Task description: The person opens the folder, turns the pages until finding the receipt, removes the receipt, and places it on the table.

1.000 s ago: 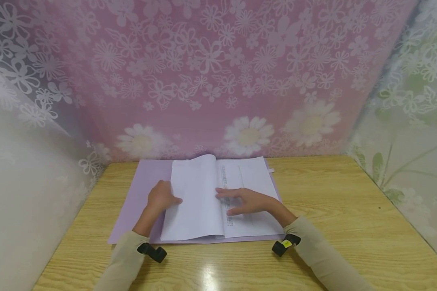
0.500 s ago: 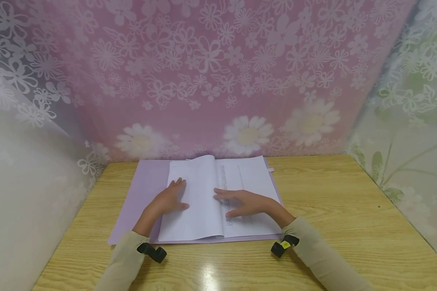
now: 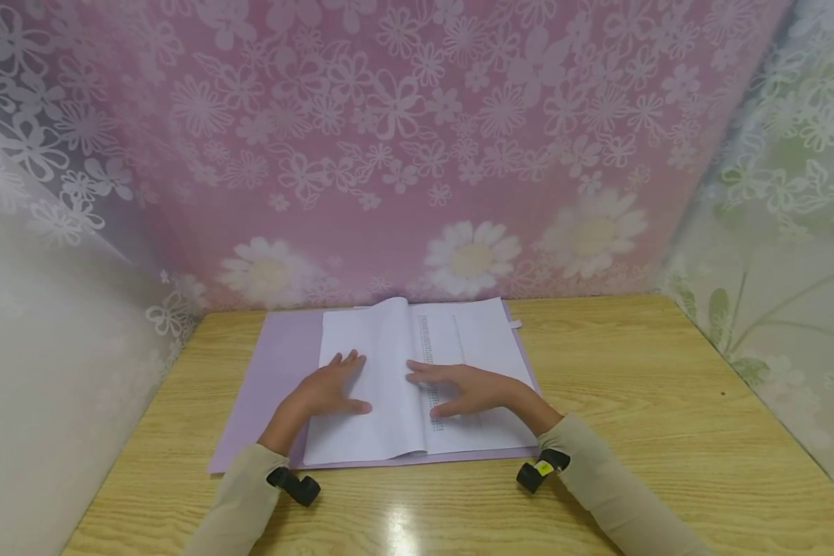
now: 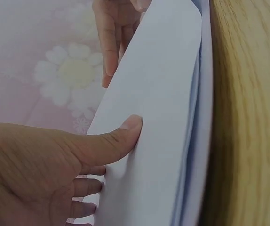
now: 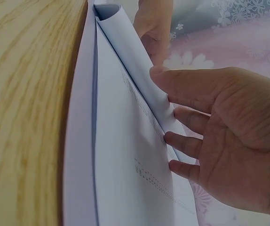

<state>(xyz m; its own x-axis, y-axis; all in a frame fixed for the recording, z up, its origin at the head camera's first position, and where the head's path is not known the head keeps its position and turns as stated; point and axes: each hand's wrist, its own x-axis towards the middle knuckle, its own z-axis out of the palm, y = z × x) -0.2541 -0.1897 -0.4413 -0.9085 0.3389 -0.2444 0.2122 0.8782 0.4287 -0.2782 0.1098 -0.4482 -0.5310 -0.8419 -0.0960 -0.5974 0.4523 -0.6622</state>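
An open lilac folder lies on the table with white paper sheets inside. One sheet is turned over to the left, its fold still curving up in a soft roll near the middle. To the right lies a printed page with columns of small marks, too small to read. My left hand rests on the turned sheet, fingers spread, thumb touching the paper in the left wrist view. My right hand is over the printed page, its extended fingers reaching the rolled fold.
The wood-grain table extends around the folder. A pink flowered backdrop stands right behind it, with flowered panels at both sides. A small pale tab sticks out at the folder's right edge.
My left hand has moved from the turned sheet's left edge inward onto its surface, its fingers spreading out. The right hand has stayed nearly in place.
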